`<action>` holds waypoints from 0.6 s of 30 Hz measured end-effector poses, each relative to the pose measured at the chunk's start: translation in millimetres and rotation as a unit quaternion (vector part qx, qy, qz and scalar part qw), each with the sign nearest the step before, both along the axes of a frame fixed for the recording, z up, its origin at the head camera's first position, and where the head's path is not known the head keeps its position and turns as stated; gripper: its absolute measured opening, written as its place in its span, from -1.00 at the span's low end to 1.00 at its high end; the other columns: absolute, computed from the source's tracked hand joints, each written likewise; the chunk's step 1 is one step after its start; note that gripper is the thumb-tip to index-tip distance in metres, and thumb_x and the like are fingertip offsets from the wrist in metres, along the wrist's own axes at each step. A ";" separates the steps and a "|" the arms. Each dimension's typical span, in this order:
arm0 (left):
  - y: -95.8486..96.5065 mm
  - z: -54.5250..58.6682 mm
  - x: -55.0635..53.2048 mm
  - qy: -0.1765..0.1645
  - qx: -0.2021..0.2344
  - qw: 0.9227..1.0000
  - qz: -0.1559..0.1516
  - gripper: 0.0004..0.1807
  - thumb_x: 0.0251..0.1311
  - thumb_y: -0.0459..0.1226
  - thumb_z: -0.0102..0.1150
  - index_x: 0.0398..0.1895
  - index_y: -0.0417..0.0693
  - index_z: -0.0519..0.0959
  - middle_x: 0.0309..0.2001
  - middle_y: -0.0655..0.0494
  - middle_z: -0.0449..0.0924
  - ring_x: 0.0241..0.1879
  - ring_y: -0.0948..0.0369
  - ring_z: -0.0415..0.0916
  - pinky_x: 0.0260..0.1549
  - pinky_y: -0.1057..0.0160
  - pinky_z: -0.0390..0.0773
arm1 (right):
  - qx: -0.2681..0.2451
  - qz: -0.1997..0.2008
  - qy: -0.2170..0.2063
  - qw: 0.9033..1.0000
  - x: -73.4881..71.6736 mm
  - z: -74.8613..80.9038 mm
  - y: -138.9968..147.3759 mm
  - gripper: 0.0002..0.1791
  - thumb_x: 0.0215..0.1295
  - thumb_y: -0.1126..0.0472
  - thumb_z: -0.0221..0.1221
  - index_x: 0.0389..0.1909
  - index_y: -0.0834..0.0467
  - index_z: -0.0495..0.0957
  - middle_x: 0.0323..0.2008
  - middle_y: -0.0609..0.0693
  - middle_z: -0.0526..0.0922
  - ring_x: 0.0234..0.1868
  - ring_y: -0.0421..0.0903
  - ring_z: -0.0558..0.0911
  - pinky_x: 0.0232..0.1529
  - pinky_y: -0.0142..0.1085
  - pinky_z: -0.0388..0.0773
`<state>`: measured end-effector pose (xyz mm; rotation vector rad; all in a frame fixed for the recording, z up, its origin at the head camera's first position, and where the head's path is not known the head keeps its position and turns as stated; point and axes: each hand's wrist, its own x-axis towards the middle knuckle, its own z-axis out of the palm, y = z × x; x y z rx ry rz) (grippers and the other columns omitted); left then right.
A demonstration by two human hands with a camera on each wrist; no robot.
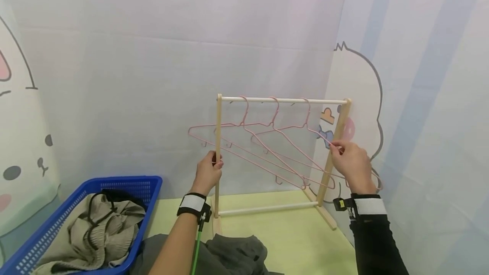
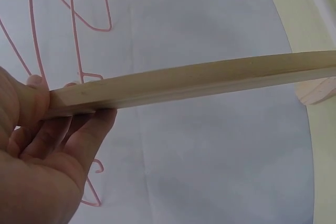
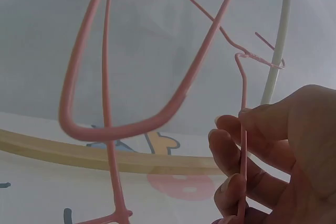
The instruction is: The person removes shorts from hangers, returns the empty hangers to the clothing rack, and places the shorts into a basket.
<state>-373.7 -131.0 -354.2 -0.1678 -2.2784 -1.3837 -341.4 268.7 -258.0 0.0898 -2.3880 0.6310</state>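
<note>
A small clothes rack with wooden side posts and a white top rod [image 1: 259, 99] stands on the table. Three pink wire hangers [image 1: 273, 119] hang from that rod. My left hand [image 1: 206, 173] grips the rack's left wooden post [image 2: 199, 80] between thumb and fingers. Over at the right end, my right hand [image 1: 352, 164] pinches the sloping shoulder of the rightmost hanger [image 3: 243, 95]. That hanger's hook is still over the rod. Close to the right wrist camera, the rounded end of another hanger [image 3: 121, 131] shows.
A blue basket [image 1: 153, 186] at the left holds beige clothing [image 1: 103, 228] with a dark cord. Dark grey cloth [image 1: 237, 251] lies at the table's front, partly behind my left forearm. The yellow tabletop [image 1: 302, 245] meets pale printed walls [image 1: 153, 96].
</note>
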 end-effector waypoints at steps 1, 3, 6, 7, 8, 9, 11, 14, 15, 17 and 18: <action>0.2 -0.1 0.0 0.000 0.000 1.000 0.001 -0.75 0.50 -0.36 0.13 0.16 -0.23 0.52 -0.08 -0.12 0.66 0.00 -0.04 0.66 -0.20 0.01 0.68 | -0.002 0.004 0.001 1.000 0.3 -1.3 0.0 -0.63 0.56 0.06 0.09 0.12 0.21 0.69 -0.14 0.29 0.75 -0.28 0.17 0.66 -0.53 -0.21 0.36; 1.1 0.3 -0.1 -0.001 -0.001 1.000 0.003 -0.75 0.50 -0.36 0.13 0.15 -0.23 0.53 -0.08 -0.12 0.66 0.00 -0.04 0.66 -0.20 0.00 0.68 | -0.009 0.009 0.006 1.000 0.4 -4.1 0.5 -0.63 0.55 0.08 0.10 0.13 0.21 0.69 -0.10 0.32 0.75 -0.21 0.21 0.69 -0.50 -0.22 0.38; 1.0 1.7 0.7 -0.002 -0.005 1.000 0.005 -0.76 0.50 -0.37 0.13 0.14 -0.22 0.53 -0.08 -0.13 0.66 -0.01 -0.04 0.65 -0.20 0.00 0.68 | -0.020 0.012 0.008 1.000 0.4 -8.2 0.6 -0.63 0.54 0.09 0.11 0.16 0.20 0.68 -0.07 0.33 0.74 -0.12 0.25 0.69 -0.46 -0.22 0.39; 0.7 2.4 1.1 -0.004 -0.006 1.000 0.005 -0.77 0.50 -0.37 0.13 0.14 -0.22 0.53 -0.08 -0.14 0.66 -0.02 -0.04 0.65 -0.21 0.00 0.68 | -0.023 0.011 0.007 1.000 0.5 -9.1 0.6 -0.63 0.54 0.09 0.11 0.17 0.19 0.67 -0.06 0.32 0.73 -0.10 0.25 0.68 -0.44 -0.22 0.39; 0.5 2.9 1.6 -0.004 -0.008 1.000 0.004 -0.77 0.50 -0.37 0.13 0.14 -0.22 0.53 -0.08 -0.14 0.66 -0.03 -0.05 0.65 -0.21 -0.01 0.68 | -0.025 0.011 0.005 1.000 0.7 -9.9 0.8 -0.62 0.54 0.08 0.11 0.18 0.18 0.67 -0.06 0.32 0.73 -0.11 0.25 0.68 -0.44 -0.22 0.40; 0.3 3.4 1.9 -0.007 -0.008 1.000 0.003 -0.76 0.50 -0.37 0.13 0.15 -0.23 0.53 -0.08 -0.15 0.66 -0.04 -0.05 0.64 -0.21 -0.01 0.68 | -0.026 0.010 0.003 1.000 0.9 -10.3 1.1 -0.61 0.55 0.06 0.11 0.19 0.18 0.66 -0.06 0.32 0.73 -0.13 0.24 0.67 -0.45 -0.22 0.40; -0.1 4.4 2.4 -0.013 -0.010 1.000 0.003 -0.76 0.50 -0.37 0.12 0.15 -0.23 0.52 -0.09 -0.15 0.65 -0.06 -0.05 0.63 -0.22 0.00 0.67 | -0.019 0.007 0.004 1.000 1.8 -10.4 1.7 -0.59 0.54 0.03 0.11 0.21 0.17 0.65 -0.07 0.32 0.73 -0.15 0.22 0.67 -0.46 -0.23 0.41; -0.6 5.1 1.5 -0.020 -0.012 1.000 0.004 -0.76 0.51 -0.34 0.13 0.15 -0.21 0.52 -0.09 -0.14 0.64 -0.08 -0.04 0.62 -0.22 0.00 0.67 | -0.004 -0.001 0.014 1.000 4.4 -8.3 1.9 -0.56 0.52 0.02 0.14 0.23 0.20 0.62 -0.08 0.37 0.72 -0.20 0.26 0.67 -0.50 -0.16 0.46; -0.6 5.2 0.9 -0.022 -0.012 1.000 0.004 -0.76 0.51 -0.34 0.12 0.15 -0.20 0.51 -0.09 -0.13 0.64 -0.09 -0.03 0.61 -0.22 0.01 0.67 | 0.003 -0.006 0.022 1.000 5.7 -6.9 1.8 -0.56 0.51 0.04 0.16 0.23 0.22 0.62 -0.07 0.39 0.71 -0.17 0.30 0.66 -0.46 -0.10 0.49; -0.2 5.2 -0.6 -0.015 -0.020 1.000 0.005 -0.76 0.51 -0.34 0.12 0.14 -0.21 0.51 -0.10 -0.13 0.65 -0.10 -0.02 0.62 -0.22 0.02 0.67 | 0.008 -0.015 0.045 0.999 9.2 -3.5 0.6 -0.57 0.47 0.09 0.19 0.21 0.25 0.62 -0.06 0.43 0.69 -0.12 0.39 0.63 -0.36 0.04 0.51; 0.4 5.3 -0.9 -0.013 -0.024 1.000 0.005 -0.75 0.51 -0.33 0.12 0.16 -0.21 0.51 -0.10 -0.14 0.66 -0.10 -0.02 0.62 -0.22 0.02 0.68 | 0.008 -0.019 0.058 0.998 11.1 -1.5 -0.3 -0.58 0.45 0.11 0.20 0.20 0.26 0.62 -0.07 0.45 0.68 -0.11 0.43 0.61 -0.32 0.12 0.51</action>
